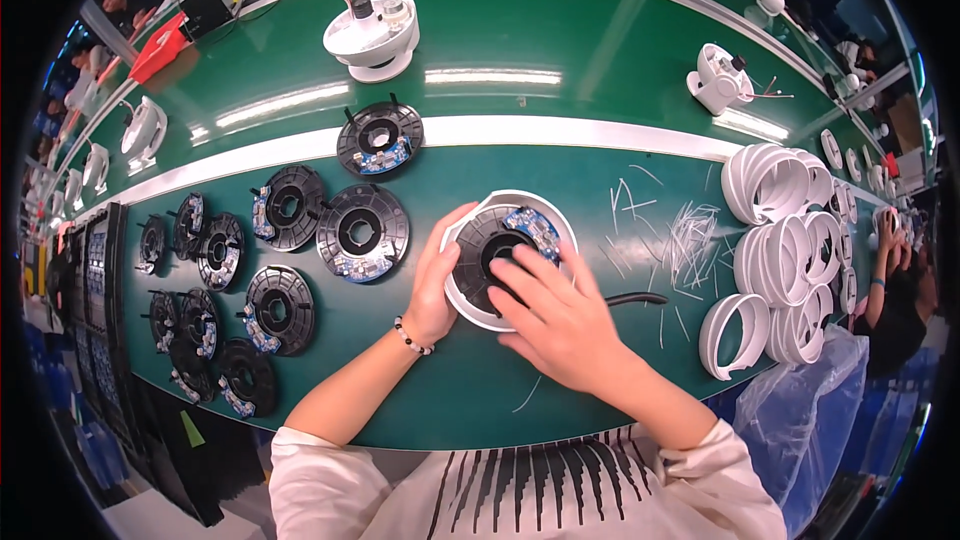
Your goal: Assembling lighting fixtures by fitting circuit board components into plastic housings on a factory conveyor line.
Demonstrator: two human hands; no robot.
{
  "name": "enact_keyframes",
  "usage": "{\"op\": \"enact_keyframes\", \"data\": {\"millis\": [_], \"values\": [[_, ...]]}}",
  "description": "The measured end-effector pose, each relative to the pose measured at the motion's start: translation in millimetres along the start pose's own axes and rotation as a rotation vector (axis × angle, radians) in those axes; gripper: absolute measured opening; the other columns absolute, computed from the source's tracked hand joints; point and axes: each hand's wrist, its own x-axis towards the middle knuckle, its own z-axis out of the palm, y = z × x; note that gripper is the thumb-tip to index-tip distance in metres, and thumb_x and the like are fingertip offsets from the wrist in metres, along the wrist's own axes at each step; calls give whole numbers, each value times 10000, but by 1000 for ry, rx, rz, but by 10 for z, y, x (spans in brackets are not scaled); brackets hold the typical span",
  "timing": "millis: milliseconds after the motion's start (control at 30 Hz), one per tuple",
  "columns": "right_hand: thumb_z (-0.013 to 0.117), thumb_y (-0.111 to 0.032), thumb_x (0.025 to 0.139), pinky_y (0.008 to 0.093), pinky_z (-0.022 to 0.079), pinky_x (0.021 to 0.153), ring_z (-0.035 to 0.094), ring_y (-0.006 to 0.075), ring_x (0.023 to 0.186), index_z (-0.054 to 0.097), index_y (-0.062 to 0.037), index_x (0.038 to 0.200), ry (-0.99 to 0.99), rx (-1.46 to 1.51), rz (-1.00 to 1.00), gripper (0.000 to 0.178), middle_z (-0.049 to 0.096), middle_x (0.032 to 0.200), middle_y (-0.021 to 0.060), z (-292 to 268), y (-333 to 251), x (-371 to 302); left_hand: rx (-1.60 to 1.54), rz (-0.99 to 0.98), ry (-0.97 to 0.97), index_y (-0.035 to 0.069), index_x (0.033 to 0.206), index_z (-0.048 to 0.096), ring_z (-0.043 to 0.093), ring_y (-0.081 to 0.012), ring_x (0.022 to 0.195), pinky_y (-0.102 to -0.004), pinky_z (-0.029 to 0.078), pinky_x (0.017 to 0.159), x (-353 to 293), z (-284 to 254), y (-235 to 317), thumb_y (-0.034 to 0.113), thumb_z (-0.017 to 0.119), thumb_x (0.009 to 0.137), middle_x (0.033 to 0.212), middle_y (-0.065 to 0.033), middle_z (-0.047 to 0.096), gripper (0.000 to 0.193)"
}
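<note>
Before me is a white round plastic ring housing [567,215], tilted toward me. Inside it sits a black plastic disc [472,275] with a blue circuit board [537,229] along its upper right edge. My left hand [436,280] is closed around the housing's left side, its thumb at the rim. Over the disc's lower right lies my right hand [560,315], fingers spread and reaching to the central hole, which they partly cover. A black cable [638,298] shows to the right of that hand; where it begins is hidden.
Several black discs with circuit boards [362,232] lie at left. White rings [735,337] are stacked at right, beside scattered thin white strips [690,245] and a clear plastic bag [800,410]. White lamp-like assemblies [372,38] stand on the far green surface. Another person's arm [880,275] shows far right.
</note>
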Motion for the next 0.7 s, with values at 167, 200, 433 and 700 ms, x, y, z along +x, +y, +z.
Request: {"op": "enact_keyframes", "data": {"millis": [167, 200, 433, 700], "values": [[683, -139, 589, 368, 430, 799, 543, 249, 953, 565, -18, 846, 107, 87, -80, 307, 572, 1005, 118, 239, 133, 38, -136, -78, -35, 30, 1280, 235, 370, -226, 1150, -356, 287, 967, 7, 16, -4, 392, 330, 857, 1243, -125, 373, 565], [679, -133, 609, 355, 444, 773, 559, 246, 925, 563, -17, 837, 151, 150, -58, 281, 581, 988, 117, 239, 128, 51, -170, -95, -47, 38, 1285, 232, 365, -226, 1155, -360, 283, 971, -11, 29, 7, 434, 302, 859, 1245, -122, 371, 586], [668, -167, 644, 351, 425, 760, 540, 271, 932, 553, -24, 784, 152, 163, -7, 231, 570, 1003, 131, 365, 16, 128, -653, -361, 16, 75, 1165, 431, 521, -227, 939, -381, 425, 816, 14, 7, 38, 665, 226, 781, 1008, -89, 546, 734], [769, -417, 452, 609, 193, 895, 219, 426, 1195, 325, -50, 1241, 28, 94, 270, 977, 209, 1328, 207, 7, 23, 288, -682, -439, 35, 86, 1233, 376, 392, -279, 1145, -439, 319, 948, 60, 8, 113, 637, 196, 800, 1240, -118, 405, 725]]}}
